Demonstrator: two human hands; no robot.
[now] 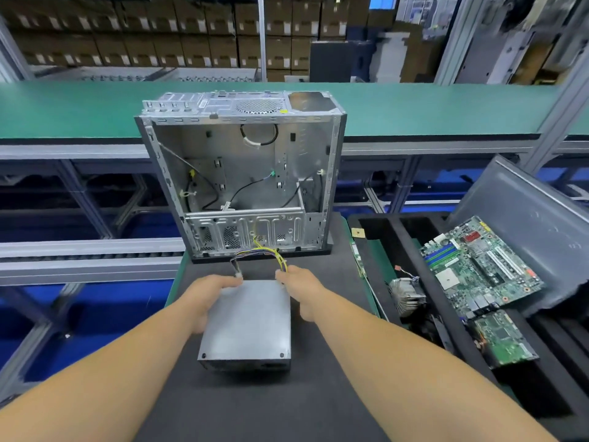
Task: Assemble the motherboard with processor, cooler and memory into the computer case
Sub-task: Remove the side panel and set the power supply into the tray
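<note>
An open metal computer case (242, 173) stands upright on the black mat, its inside facing me, with loose black cables in it. In front of it lies a grey power supply box (248, 323) with yellow and black wires (264, 253) running up to the case's lower edge. My left hand (207, 298) grips the box's left far side. My right hand (302, 291) holds its right far corner near the wires. A green motherboard (481, 266) lies in the foam tray at the right, with a finned cooler (406, 296) beside it.
A black foam tray (398, 231) with slots sits at the right, holding a second smaller green board (502, 338) and a grey panel (529, 218) leaning on it. A green conveyor belt (95, 106) runs behind the case. Aluminium frame rails are at the left.
</note>
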